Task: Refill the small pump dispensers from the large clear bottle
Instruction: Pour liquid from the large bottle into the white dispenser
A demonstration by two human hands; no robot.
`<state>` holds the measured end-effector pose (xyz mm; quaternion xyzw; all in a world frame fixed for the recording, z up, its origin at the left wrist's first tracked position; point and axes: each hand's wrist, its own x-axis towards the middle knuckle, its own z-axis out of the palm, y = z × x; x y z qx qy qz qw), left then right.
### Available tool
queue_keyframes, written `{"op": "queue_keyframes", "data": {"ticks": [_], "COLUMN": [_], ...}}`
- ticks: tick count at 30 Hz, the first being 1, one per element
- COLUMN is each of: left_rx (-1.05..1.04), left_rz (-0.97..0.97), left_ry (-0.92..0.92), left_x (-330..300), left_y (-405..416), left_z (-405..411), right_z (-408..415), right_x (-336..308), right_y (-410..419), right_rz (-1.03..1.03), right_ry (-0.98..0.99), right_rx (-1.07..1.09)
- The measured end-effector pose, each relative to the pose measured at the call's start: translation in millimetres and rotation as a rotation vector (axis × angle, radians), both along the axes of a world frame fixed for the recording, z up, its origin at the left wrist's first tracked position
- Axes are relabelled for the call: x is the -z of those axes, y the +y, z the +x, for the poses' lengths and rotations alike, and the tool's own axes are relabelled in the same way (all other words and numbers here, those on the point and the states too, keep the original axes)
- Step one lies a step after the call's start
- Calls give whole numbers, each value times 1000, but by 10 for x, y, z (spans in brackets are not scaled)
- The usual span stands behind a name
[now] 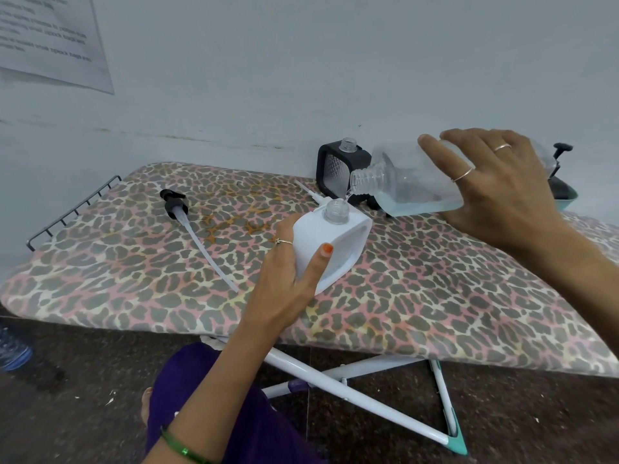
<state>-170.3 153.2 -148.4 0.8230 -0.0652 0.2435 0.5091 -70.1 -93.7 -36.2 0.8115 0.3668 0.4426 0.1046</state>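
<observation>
**Pouring over the leopard-print board**

Leopard-print ironing board (134, 262) against a pale wall. Centre: white dispenser (330, 251), tilted, gripped by left hand (284, 279). At 2 o'clock: large clear bottle (412, 182), tipped neck-down just above the dispenser's open neck, held by right hand (495, 185). At 10 o'clock: black pump (176, 205), lying loose. At 12 o'clock: black dispenser (338, 169), uncapped.

My left hand (284, 279) wears one thin ring, orange polish on the thumbnail, and a green bangle (182, 447). My right hand (495, 185) has two thin rings. Purple clothing (261, 430) covers my lap.
</observation>
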Motion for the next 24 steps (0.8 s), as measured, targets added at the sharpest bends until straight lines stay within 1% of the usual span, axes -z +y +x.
{"op": "queue_keyframes", "data": {"ticks": [15, 24], "left_rx": [12, -2], "left_rz": [-42, 1], "left_ry": [20, -10], "left_x": [-33, -22], "left_y": [-2, 0], "left_z": [-24, -12], "right_z": [-22, -28], "right_x": [-4, -20], "right_y": [15, 20], "right_rz": [-2, -8], "right_ry": [18, 21], "right_rx": [2, 11]}}
